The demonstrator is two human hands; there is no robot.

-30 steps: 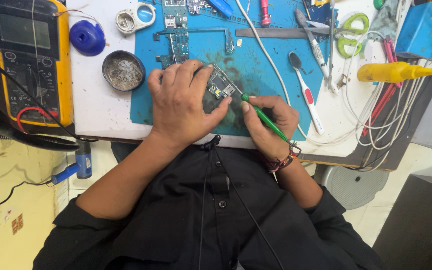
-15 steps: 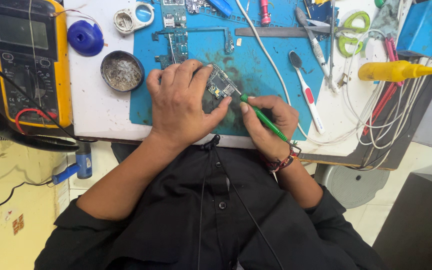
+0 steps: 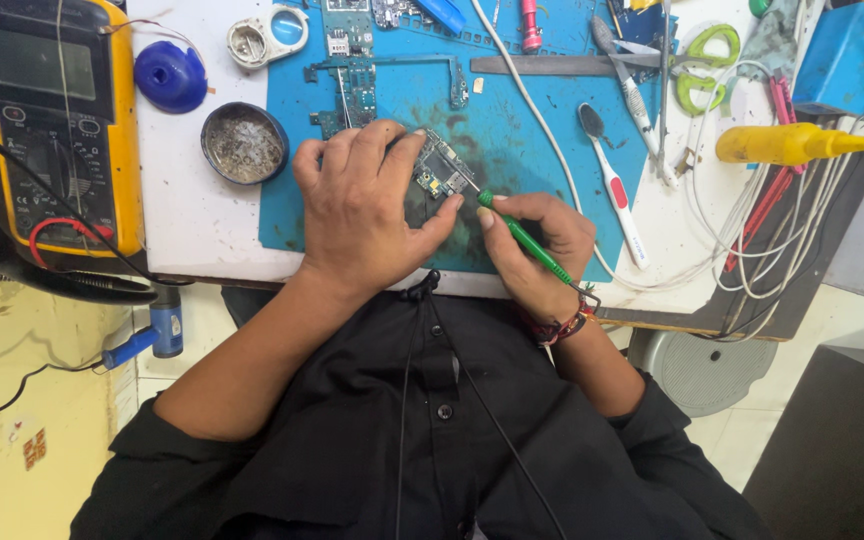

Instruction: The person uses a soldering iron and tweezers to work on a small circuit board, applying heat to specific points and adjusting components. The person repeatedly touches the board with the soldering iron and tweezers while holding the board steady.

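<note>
Left hand (image 3: 362,210) pins small circuit board (image 3: 439,172) flat; right hand (image 3: 537,250) pinches green soldering iron (image 3: 524,240). Tip close to thumb: burn or slip risk.

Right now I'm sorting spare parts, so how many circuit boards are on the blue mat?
3 that I can make out: a small board under the left hand, a long board above it, and one cut off by the top edge. More may be hidden under the hands.

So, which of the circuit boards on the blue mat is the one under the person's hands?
The small circuit board at the mat's near middle: the left hand pins it and the green tool in the right hand touches it. The other boards lie untouched farther up the blue mat.
</note>
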